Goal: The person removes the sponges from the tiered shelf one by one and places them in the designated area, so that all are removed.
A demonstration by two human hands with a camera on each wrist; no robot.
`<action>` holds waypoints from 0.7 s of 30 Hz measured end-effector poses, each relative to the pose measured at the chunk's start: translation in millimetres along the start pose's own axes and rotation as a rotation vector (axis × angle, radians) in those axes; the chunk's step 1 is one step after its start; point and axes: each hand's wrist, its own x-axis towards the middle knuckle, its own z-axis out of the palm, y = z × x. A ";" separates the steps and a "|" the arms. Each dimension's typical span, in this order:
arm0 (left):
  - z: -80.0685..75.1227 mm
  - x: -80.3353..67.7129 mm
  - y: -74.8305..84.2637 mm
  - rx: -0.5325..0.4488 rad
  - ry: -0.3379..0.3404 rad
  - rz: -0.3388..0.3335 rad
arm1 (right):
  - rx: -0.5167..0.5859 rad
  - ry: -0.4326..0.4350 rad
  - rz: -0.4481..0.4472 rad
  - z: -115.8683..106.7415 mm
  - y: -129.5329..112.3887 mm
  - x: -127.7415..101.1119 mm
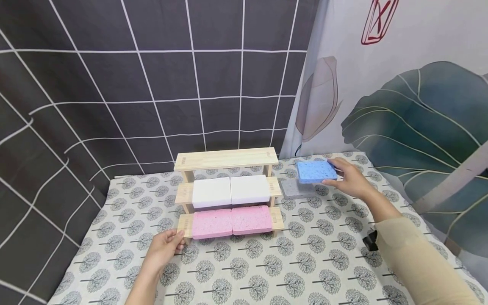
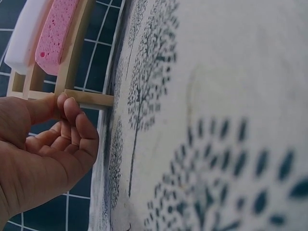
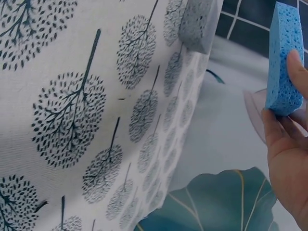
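Your right hand [image 1: 352,180] holds a blue sponge [image 1: 316,171] by its right edge, with the thumb on one face and the fingers curled under the other. The blue sponge is lifted above the tabletop [image 1: 289,262], which is covered with a cloth with a tree print. In the right wrist view the blue sponge [image 3: 285,57] stands on edge in your right hand [image 3: 288,144] and is clear of the cloth. Just below and left of it, in the head view, a grey sponge [image 1: 296,188] lies flat on the tabletop, beside the right end of the wooden rack [image 1: 228,159].

Your left hand [image 1: 164,248] is at the lower left corner of the wooden rack. In the left wrist view, the thumb and curled fingers of your left hand [image 2: 45,149] pinch the end of the bottom bar of the wooden rack [image 2: 89,98].

The wooden rack has three steps. The top step is bare wood. On the middle step two white sponges [image 1: 230,191] lie side by side and touch each other. On the bottom step two pink sponges [image 1: 231,221] lie in the same way, side by side and touching.

Behind the tabletop hangs a dark curtain with white grid lines [image 1: 152,76], and on the right a cloth with large green leaves [image 1: 419,114].
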 end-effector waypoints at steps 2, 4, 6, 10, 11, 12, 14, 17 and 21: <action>0.0 0.1 0.1 -0.006 0.000 -0.003 | 0.011 -0.009 0.004 -0.2 3.8 -1.2; 0.1 0.2 0.2 -0.008 0.003 -0.008 | 0.023 -0.023 0.019 -0.6 7.0 -2.8; 0.3 0.2 0.7 -0.007 0.009 -0.015 | 0.036 -0.036 0.039 -0.9 9.9 -5.2; 0.4 0.3 0.8 0.001 0.013 -0.016 | 0.027 -0.045 0.059 -1.5 15.4 -9.5; 0.5 0.1 1.0 0.003 0.015 -0.018 | 0.022 -0.049 0.063 -1.7 16.7 -10.6; 0.4 -0.1 0.9 0.003 0.016 -0.020 | 0.021 -0.054 0.069 -1.9 18.3 -11.7; 0.8 -0.2 0.8 0.005 0.016 -0.022 | 0.013 -0.066 0.092 -2.7 22.1 -15.1; 1.2 -0.2 0.6 0.005 0.013 -0.021 | -0.005 -0.088 0.140 -5.4 28.3 -19.6; 1.6 -0.2 1.0 -0.001 0.014 -0.015 | -0.027 -0.110 0.174 -9.0 35.8 -24.5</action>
